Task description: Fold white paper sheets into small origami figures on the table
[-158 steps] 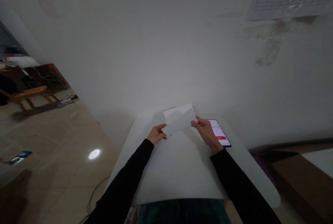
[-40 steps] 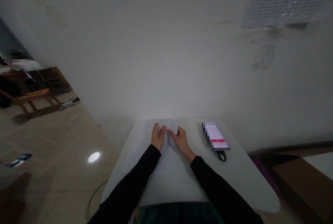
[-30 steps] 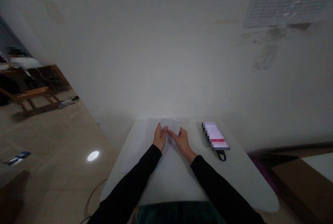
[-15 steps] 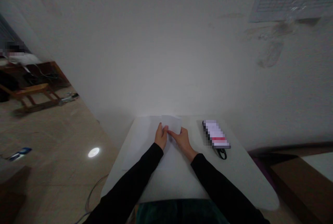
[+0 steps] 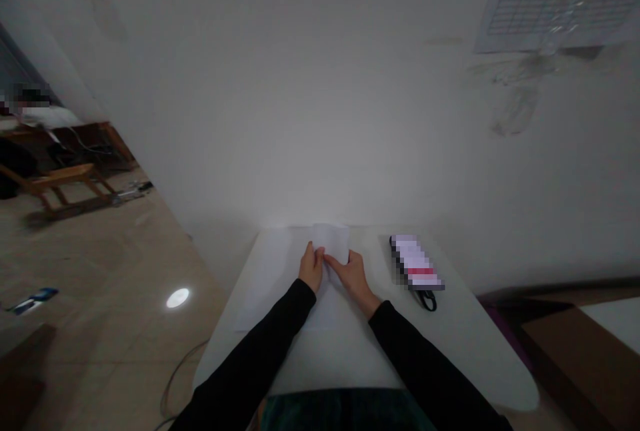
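Note:
Both my hands grip a small white sheet of paper (image 5: pixel 333 237), raised above the table near its far edge. My left hand (image 5: pixel 312 269) pinches the paper's left side, thumb toward the middle. On the right side, my right hand (image 5: pixel 354 276) closes on the same paper, its thumb stretched inward until the two thumbs almost meet. Beneath them a larger white sheet (image 5: pixel 270 277) lies flat on the white table (image 5: pixel 350 364). A phone (image 5: pixel 416 263) with a lit, blurred screen and a black strap loop (image 5: pixel 427 299) rests to the right of my right hand.
A pale wall (image 5: pixel 320 97) stands right behind the table. Left on the floor are a wooden chair (image 5: pixel 65 177), a cable (image 5: pixel 173 377) and a bright round light spot (image 5: pixel 178 297). A person (image 5: pixel 47 114) is at the far left. A brown cardboard box (image 5: pixel 575 351) stands at right.
My hands stay on the paper in nearly the same pose. The whole view has shifted slightly, with the table and hands a little lower in the picture.

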Action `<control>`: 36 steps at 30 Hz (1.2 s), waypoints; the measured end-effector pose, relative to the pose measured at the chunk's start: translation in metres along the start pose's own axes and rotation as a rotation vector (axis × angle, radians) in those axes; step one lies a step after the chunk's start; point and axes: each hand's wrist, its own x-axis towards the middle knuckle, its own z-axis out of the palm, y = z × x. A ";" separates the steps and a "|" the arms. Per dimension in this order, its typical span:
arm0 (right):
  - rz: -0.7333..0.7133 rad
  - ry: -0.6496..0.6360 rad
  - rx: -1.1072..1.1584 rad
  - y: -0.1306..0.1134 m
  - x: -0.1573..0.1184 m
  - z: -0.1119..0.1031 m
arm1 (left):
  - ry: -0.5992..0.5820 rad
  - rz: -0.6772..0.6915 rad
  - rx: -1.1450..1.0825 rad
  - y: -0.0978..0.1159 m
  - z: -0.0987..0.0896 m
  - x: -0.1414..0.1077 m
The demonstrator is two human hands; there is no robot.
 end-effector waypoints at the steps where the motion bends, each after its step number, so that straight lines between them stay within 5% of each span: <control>1: -0.019 0.002 -0.027 -0.001 0.000 -0.001 | 0.007 0.007 0.023 -0.001 -0.001 0.001; 7: -0.088 -0.040 -0.013 -0.003 0.004 -0.007 | 0.098 -0.014 0.199 -0.010 -0.004 0.004; 19: 0.048 -0.035 0.190 -0.017 0.022 -0.034 | -0.109 0.018 0.462 0.012 -0.013 0.004; 31: 0.009 0.058 0.091 -0.020 0.033 -0.055 | -0.165 0.026 0.522 0.008 -0.013 0.007; 36: -0.020 0.117 0.137 -0.015 0.029 -0.047 | -0.132 0.036 0.521 0.004 -0.013 0.006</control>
